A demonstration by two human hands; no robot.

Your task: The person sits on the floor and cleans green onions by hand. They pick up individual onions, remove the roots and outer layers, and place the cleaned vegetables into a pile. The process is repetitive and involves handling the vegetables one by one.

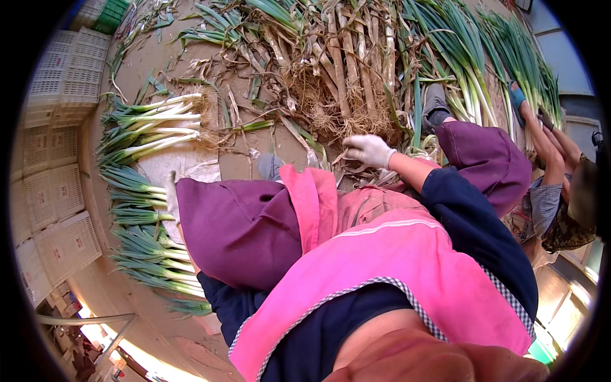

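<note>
My right hand (368, 151), in a pale glove, reaches over dry husks beside the hairy roots (351, 122) of a large pile of untrimmed long green onions (351, 52). Its fingers are bent; its palm side is turned from view. My left hand (172, 196), also gloved, shows only as a narrow strip past my left knee, with its fingers mostly hidden. It is next to a row of cleaned long green onions (143, 191) with white stems and green leaves. Farther up, another cleaned bunch (162, 124) lies with its roots on a pale sheet (191, 164).
Stacked pale plastic crates (52, 191) line the left side, with a green crate (111, 15) above. Loose leaves and husks (248, 100) litter the floor. More long green onions (458, 62) lie at upper right. A co-worker (553, 191) reaches toward onions at the right edge.
</note>
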